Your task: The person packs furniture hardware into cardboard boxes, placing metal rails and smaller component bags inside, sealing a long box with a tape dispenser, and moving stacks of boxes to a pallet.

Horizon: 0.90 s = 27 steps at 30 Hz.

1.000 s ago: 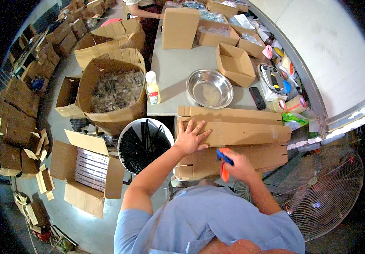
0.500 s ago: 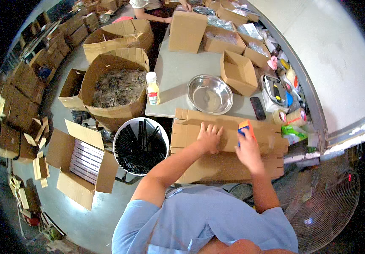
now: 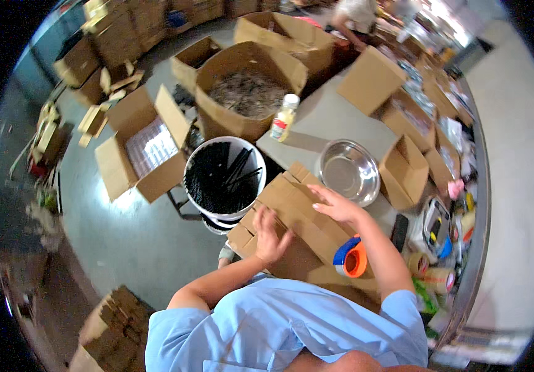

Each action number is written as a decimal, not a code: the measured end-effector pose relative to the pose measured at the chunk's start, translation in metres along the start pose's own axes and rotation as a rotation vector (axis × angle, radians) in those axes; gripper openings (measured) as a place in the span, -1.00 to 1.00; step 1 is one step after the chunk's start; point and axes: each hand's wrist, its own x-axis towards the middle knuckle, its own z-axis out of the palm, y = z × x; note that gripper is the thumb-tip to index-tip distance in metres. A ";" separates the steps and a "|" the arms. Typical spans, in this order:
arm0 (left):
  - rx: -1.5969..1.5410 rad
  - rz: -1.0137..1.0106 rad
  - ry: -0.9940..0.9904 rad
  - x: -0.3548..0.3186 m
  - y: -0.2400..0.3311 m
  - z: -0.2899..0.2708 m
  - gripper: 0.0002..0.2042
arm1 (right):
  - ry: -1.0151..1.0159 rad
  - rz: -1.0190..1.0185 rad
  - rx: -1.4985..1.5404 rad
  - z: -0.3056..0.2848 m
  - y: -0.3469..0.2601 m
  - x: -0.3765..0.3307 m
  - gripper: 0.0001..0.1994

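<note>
A flat, folded cardboard box [image 3: 307, 215] lies across the near end of the table in front of me. My left hand [image 3: 271, 239] rests on or just above its left part, fingers apart and holding nothing. Over the box's far edge, close to the steel bowl, is my right hand [image 3: 336, 204], fingers stretched out and nothing in them. An orange and blue tape dispenser [image 3: 355, 260] sits on the cardboard beside my right forearm, with no hand on it.
A steel bowl [image 3: 348, 173], a white-capped bottle [image 3: 283, 118] and a dark phone [image 3: 399, 232] stand or lie on the table [image 3: 335, 111]. To the left are a white bucket [image 3: 259, 192] of black strips and an open carton [image 3: 115, 162]. Another person works at the far end.
My view has swung to the left. The right hand has let go of the tape dispenser and reached to the box's far side. My left hand has shifted toward the box's left end.
</note>
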 end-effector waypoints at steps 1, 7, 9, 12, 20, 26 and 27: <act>-0.028 -0.220 0.292 0.000 -0.005 0.006 -0.22 | -0.123 -0.047 0.174 0.007 0.007 0.022 -0.52; -0.338 -0.566 0.328 0.037 0.001 0.043 -0.18 | -0.261 -0.287 0.501 0.045 0.042 0.104 -0.48; -0.281 -0.601 0.353 0.037 -0.004 0.041 -0.21 | -0.230 -0.221 0.656 0.054 0.039 0.100 -0.53; -0.279 -0.608 0.397 0.034 -0.009 0.042 -0.27 | -0.227 -0.177 0.475 0.055 0.019 0.094 -0.59; 0.155 -0.658 0.229 0.032 -0.006 0.032 -0.60 | 0.197 -0.280 -0.273 0.065 0.036 0.101 -0.62; 0.180 -0.575 0.080 0.051 -0.002 0.011 -0.69 | 0.239 -0.248 -0.271 0.065 0.039 0.099 -0.67; 0.174 -0.514 0.057 0.054 0.001 0.004 -0.71 | 0.318 -0.212 -0.424 0.061 0.023 0.085 -0.67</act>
